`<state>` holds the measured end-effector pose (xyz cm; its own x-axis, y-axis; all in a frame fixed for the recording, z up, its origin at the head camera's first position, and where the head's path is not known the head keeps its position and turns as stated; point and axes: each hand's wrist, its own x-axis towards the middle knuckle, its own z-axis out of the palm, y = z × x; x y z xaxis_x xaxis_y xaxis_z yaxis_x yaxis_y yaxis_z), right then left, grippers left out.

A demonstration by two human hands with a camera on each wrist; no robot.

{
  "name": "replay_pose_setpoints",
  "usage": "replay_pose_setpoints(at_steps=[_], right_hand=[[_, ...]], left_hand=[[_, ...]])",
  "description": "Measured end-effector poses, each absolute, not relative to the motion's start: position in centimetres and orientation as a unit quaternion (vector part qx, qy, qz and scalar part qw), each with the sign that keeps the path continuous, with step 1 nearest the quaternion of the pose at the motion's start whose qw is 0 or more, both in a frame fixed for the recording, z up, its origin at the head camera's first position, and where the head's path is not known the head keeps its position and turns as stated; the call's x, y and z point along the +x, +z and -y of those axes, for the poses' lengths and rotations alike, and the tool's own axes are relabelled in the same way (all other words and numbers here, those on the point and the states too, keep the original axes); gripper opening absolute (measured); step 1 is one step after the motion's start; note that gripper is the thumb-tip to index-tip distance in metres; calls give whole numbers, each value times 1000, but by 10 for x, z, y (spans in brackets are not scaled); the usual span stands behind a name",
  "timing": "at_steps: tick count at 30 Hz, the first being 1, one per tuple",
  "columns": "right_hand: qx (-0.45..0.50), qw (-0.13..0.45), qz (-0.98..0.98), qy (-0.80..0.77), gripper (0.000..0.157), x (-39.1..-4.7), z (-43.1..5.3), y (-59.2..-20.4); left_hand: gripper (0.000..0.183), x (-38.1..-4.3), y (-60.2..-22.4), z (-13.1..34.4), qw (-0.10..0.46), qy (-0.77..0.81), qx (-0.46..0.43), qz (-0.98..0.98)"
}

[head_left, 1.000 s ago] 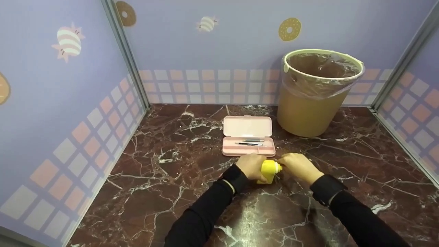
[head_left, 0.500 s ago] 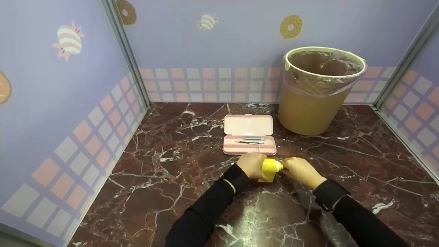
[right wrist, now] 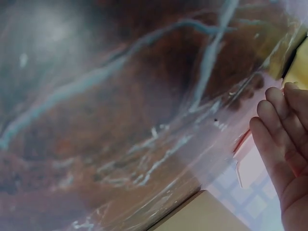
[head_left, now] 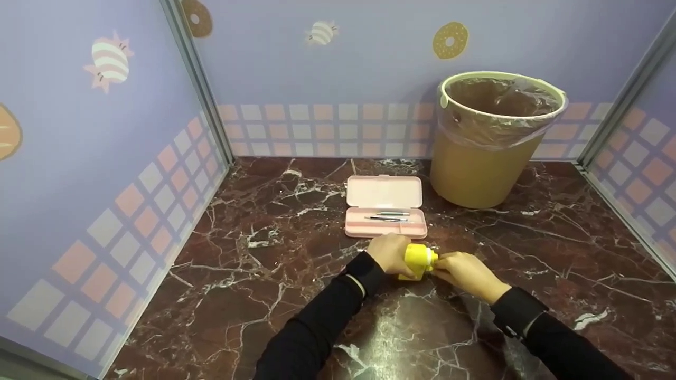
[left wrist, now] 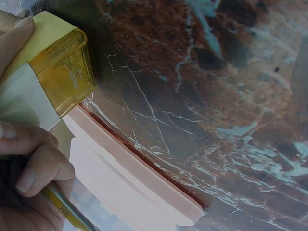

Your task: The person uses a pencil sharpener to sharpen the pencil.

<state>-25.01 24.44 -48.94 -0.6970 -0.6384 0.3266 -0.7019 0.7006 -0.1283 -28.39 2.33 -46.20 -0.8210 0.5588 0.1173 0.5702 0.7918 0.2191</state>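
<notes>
My left hand [head_left: 390,253] grips a yellow pencil sharpener [head_left: 415,255] with a white ring and a knob on its right side. In the left wrist view, its clear yellow drawer shows, and curled fingers also hold a pencil [left wrist: 67,209] marked HB. The pencil's far end is hidden by the hand. My right hand [head_left: 470,272] is at the sharpener's right side, fingertips pinching the crank there, which is mostly hidden. Its fingers [right wrist: 272,139] reach toward the yellow body in the right wrist view.
Just beyond the hands lies an open pink pencil case [head_left: 384,192] with several pencils [head_left: 388,217] in it. A tan, bag-lined trash bin [head_left: 480,169] stands at the back right. Patterned panels enclose the dark marble tabletop [head_left: 237,295] at the back and sides.
The right hand has swung round beside the sharpener, from higher up to lower and slightly right. My left hand keeps its grip, and the sharpener stays nearly in place.
</notes>
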Motion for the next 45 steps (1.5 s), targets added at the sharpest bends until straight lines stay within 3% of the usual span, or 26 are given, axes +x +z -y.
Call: replay_pose_setpoints(at_steps=[17, 45], right_hand=[[416, 128, 891, 128, 4, -240, -248, -487], [426, 162, 884, 105, 10, -223, -247, -468]], left_hand=[[50, -284, -456, -26, -14, -108, -288, 952], [53, -283, -454, -24, -5, -102, -283, 954]])
